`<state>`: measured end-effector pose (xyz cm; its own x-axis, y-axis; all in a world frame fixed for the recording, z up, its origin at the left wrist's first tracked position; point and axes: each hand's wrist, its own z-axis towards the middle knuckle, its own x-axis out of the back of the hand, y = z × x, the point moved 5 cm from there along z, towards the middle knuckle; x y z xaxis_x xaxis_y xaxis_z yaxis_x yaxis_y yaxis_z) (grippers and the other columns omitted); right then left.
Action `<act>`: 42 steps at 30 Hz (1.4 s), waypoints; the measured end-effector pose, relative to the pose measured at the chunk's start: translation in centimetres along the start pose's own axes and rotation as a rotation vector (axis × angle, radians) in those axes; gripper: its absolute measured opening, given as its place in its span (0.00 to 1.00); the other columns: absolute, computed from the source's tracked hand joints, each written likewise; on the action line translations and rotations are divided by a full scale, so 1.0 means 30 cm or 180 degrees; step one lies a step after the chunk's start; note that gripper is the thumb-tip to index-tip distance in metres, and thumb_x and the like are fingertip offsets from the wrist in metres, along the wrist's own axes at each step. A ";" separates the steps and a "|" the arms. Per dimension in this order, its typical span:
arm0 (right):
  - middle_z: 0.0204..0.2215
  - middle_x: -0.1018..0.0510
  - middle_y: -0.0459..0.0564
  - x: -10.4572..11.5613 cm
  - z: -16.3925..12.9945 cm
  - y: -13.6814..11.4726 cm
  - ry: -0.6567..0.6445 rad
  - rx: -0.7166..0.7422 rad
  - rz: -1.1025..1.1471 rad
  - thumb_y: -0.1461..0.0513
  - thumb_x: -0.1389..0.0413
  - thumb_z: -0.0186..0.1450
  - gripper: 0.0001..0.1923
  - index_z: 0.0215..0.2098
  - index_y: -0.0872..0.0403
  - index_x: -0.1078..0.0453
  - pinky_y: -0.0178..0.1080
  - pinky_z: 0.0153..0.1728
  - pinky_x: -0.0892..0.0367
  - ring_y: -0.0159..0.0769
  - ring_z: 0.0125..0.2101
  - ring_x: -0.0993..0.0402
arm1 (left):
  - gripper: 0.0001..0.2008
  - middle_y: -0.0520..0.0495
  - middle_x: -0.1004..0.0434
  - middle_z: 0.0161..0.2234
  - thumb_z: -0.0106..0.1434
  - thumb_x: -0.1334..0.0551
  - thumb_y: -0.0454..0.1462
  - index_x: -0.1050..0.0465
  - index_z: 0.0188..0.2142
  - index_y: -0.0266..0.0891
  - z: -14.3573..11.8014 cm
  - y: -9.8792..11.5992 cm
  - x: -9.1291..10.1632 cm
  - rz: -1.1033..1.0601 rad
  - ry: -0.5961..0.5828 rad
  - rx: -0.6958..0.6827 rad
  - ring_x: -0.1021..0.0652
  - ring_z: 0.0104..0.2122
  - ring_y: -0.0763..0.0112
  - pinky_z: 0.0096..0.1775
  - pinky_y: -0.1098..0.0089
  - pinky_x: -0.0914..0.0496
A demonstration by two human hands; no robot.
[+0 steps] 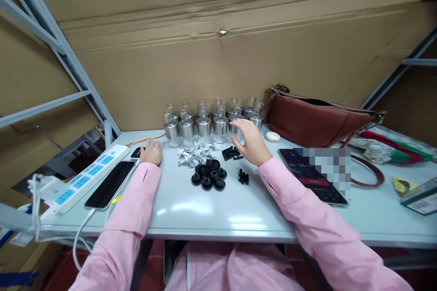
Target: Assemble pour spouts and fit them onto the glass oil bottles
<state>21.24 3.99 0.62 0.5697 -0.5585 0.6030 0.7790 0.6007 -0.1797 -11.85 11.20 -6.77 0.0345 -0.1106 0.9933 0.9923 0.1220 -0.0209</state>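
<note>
Where spread fingers reach, capped jars touching.

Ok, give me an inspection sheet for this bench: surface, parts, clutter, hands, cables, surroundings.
Surface: pale grey table, glossy, bare at the near edge.
Job's things: silver-capped glass bottles in rows at the back; silver small parts; black round caps; black clips; black small pieces.
Clutter: brown bag, two phones, white oval object.
Hands: left hand resting on the table; right hand open, reaching at the bottles.
Cables: white power strip, white cable off the near edge.
Surroundings: cardboard wall, grey metal racking.
</note>
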 end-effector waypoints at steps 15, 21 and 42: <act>0.44 0.28 0.57 -0.029 -0.024 0.034 -0.0192 -0.0068 0.0168 0.62 0.50 0.62 0.15 0.48 0.54 0.37 0.51 0.46 0.37 0.47 0.48 0.36 | 0.21 0.36 0.33 0.50 0.66 0.57 0.44 0.34 0.48 0.36 0.010 -0.015 0.063 -0.0467 0.0385 0.0138 0.34 0.52 0.55 0.51 0.57 0.39; 0.44 0.28 0.57 -0.034 -0.024 0.024 -0.0245 -0.0068 0.0160 0.63 0.50 0.62 0.15 0.47 0.54 0.36 0.51 0.46 0.37 0.47 0.48 0.36 | 0.20 0.36 0.33 0.51 0.64 0.56 0.44 0.30 0.42 0.38 0.003 -0.054 0.059 -0.0492 0.0366 0.0604 0.37 0.54 0.50 0.52 0.45 0.44; 0.44 0.27 0.55 -0.049 -0.031 0.017 -0.0226 -0.0036 0.0102 0.64 0.50 0.62 0.13 0.45 0.53 0.34 0.51 0.48 0.39 0.46 0.49 0.37 | 0.20 0.41 0.22 0.37 0.65 0.56 0.42 0.27 0.38 0.39 0.101 -0.041 0.075 -0.0728 0.0186 0.0214 0.24 0.40 0.62 0.38 0.70 0.34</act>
<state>21.04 4.59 -1.07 0.5747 -0.4967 0.6503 0.7638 0.6110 -0.2083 -13.35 13.78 -4.15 -0.1814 -0.1996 0.9629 0.9650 0.1525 0.2134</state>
